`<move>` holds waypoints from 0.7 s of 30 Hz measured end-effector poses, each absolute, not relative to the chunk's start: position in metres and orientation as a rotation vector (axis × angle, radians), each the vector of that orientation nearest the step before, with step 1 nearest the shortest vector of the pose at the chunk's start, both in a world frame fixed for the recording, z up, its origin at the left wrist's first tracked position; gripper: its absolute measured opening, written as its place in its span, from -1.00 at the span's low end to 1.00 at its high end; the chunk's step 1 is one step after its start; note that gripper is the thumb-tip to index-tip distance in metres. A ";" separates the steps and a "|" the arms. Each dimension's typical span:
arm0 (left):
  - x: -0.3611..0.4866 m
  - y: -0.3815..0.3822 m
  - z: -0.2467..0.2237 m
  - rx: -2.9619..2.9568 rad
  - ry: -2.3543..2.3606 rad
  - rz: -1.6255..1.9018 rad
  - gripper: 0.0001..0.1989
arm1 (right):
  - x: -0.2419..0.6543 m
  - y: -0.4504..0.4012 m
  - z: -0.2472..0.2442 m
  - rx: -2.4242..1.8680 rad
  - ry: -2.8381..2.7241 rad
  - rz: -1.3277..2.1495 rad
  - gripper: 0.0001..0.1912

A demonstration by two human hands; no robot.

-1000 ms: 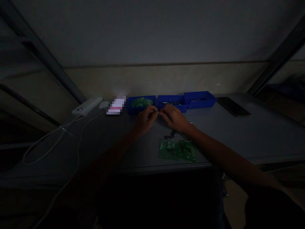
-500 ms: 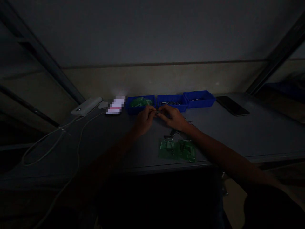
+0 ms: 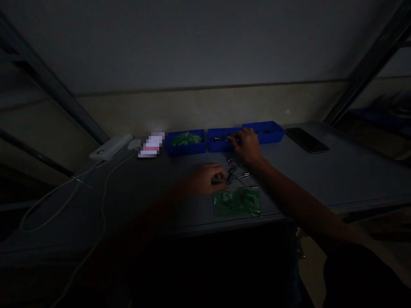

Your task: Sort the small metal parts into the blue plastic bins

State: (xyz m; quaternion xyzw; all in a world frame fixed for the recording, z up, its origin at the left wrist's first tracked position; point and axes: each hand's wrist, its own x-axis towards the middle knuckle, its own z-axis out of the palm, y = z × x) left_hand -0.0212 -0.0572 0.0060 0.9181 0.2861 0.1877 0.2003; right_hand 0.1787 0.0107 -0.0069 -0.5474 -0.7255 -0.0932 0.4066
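Note:
My left hand [image 3: 210, 179] is low over the table, its fingers curled round a small metal part [image 3: 219, 181], just left of a loose group of metal pieces [image 3: 245, 176]. Over the right side of the middle blue bin [image 3: 221, 146] is my right hand [image 3: 247, 144], thumb and fingers pinched together; what they hold, if anything, is too small and dark to tell. Small metal parts lie inside that bin. Two green plastic packets [image 3: 226, 203] with metal pieces in them lie near the table's front edge, below my left hand.
A blue bin [image 3: 188, 148] of green packets stands left of the middle one, another blue bin [image 3: 272, 135] right. A dark phone [image 3: 307, 140] lies at right. A lit phone [image 3: 152, 145], white device [image 3: 111, 146] and cables [image 3: 103, 201] are at left.
My hands, which were together in front of the bins, have separated. The left moved down and toward the metal pieces; the right moved up and right to the middle bin. The view shifted slightly.

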 end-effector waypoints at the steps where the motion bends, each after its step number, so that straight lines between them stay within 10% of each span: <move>1: -0.020 -0.060 0.007 2.587 0.772 0.504 -0.88 | 0.180 0.012 -0.009 -1.400 -1.806 -0.238 -0.69; 21: -0.030 -0.037 -0.003 2.557 1.072 0.716 -0.93 | 0.170 -0.001 0.000 -1.410 -1.883 -0.124 -0.76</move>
